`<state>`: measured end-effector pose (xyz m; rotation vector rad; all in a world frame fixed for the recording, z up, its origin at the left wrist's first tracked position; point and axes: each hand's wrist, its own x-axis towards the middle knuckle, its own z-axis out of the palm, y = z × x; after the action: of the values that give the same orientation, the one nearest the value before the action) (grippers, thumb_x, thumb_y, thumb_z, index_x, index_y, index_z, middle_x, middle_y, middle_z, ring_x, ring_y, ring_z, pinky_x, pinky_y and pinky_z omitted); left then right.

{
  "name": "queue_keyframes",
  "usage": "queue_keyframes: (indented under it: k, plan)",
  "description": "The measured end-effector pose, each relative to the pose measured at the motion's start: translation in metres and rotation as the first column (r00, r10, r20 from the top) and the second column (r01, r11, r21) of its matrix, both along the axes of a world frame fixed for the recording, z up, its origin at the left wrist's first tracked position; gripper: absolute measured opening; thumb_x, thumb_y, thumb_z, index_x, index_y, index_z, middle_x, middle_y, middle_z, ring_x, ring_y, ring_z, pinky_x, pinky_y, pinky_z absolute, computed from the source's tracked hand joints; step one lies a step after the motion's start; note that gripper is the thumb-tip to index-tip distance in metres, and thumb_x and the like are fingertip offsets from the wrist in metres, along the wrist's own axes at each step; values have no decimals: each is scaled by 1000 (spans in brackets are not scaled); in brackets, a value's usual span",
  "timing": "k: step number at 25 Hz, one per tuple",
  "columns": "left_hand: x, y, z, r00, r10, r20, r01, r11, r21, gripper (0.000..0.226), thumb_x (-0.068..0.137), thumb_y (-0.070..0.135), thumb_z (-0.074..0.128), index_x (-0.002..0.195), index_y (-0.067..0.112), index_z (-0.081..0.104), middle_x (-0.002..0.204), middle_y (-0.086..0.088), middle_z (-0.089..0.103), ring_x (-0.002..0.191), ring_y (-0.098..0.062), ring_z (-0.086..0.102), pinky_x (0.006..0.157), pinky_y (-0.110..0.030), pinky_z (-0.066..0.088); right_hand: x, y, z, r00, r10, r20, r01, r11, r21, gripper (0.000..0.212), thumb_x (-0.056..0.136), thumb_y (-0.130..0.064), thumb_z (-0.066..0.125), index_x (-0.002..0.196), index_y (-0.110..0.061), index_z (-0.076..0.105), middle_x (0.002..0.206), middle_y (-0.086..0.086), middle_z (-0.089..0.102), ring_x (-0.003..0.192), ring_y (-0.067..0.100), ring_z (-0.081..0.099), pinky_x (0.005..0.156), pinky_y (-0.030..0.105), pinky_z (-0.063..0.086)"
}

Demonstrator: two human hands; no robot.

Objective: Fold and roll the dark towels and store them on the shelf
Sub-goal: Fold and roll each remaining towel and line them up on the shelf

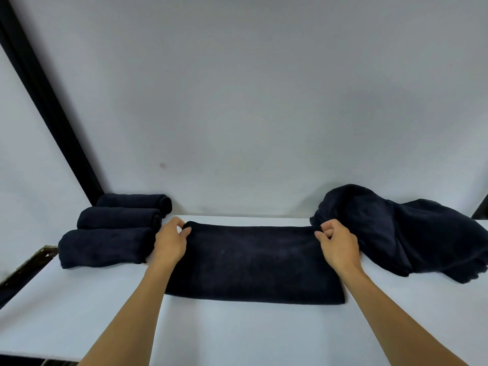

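Head view looks down on a folded towel, a dark rectangle lying flat on the white surface. Its long axis runs left to right, square across the person's front. Both hands are at its far long edge, one at each end. The left hand pinches the far left corner between thumb and curled fingers. The right hand pinches the far right corner the same way, with the cloth bunched slightly under the fingertips. Each hand sits right at its own corner, so neither has the shorter reach. The forearms run in over the towel's two short ends, backs of the hands up. The near long edge lies flat and free, on the person's side.

I judge that the coming move turns on that axis. With the grip at the far edge, the cloth can be drawn toward the near edge as another fold or as the start of a roll (the frame does not settle which). Both corners would need to travel together to keep the edge straight.

Left of the folded towel, just beside the left hand, three rolled towels lie side by side, parallel to its long axis. Right of it, just behind the right hand, sits a heap of loose towels.
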<state>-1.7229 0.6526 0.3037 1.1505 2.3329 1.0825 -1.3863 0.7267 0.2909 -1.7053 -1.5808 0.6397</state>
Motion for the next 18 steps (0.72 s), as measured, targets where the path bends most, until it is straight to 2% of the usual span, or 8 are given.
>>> queue_keyframes:
  k: [2,4,6,7,10,12,15,18]
  plan:
    - [0,-2,1,998,-8,-58,7,1000,-16,20,96,24,57,112,12,55,93,-13,62,78,-21,56,69,-31,43,-2,-1,1,990,20,140,-18,1000,-15,22,93,-21,61,114,-13,58,106,2,63,89,19,58,73,28,41]
    - [8,-3,-1,950,-23,-313,38,999,39,26,95,22,57,120,12,57,112,-12,59,94,-26,58,79,-36,47,-6,-6,5,917,-18,398,-42,989,141,29,93,-20,60,121,-14,57,118,6,57,99,24,57,79,34,44]
    - [33,1,-2,857,-144,-495,208,975,78,33,95,25,56,125,13,58,129,-13,54,114,-31,54,96,-42,45,-27,-14,15,876,-27,482,-177,911,373,31,90,-18,60,121,-16,60,121,5,60,107,26,57,87,40,41]
    - [49,5,-5,827,-268,-494,318,948,19,38,97,31,54,131,15,55,137,-12,50,125,-31,48,105,-43,38,-43,-20,21,879,68,471,-269,888,373,33,92,-22,58,124,-18,59,125,3,60,113,26,55,91,42,38]
    - [74,9,-25,732,-520,-439,454,854,-255,53,100,50,30,149,30,30,159,-2,22,148,-21,13,120,-42,8,-92,-36,4,715,465,522,-547,837,4,49,101,-44,34,147,-27,34,155,-3,32,143,17,26,113,42,20]
    - [53,4,-33,705,-514,-489,396,857,-329,56,99,56,20,152,36,20,162,5,12,149,-15,3,121,-38,-1,-88,-28,-13,580,522,625,-572,808,-144,56,101,-53,20,152,-33,20,161,-6,14,148,15,8,119,43,5]
    - [19,-2,-35,739,-474,-479,331,875,-354,57,99,57,19,152,35,21,161,6,14,149,-15,5,120,-38,4,-48,6,-15,568,499,654,-507,839,-200,53,101,-52,16,152,-36,19,161,-7,15,148,15,9,119,44,3]
    - [20,-5,-26,724,-302,-620,256,953,-165,53,99,51,27,136,20,51,146,-6,46,138,-28,35,111,-41,24,-24,29,-10,621,434,652,-442,882,-165,45,105,-40,23,149,-37,27,157,-5,28,143,16,25,115,42,14]
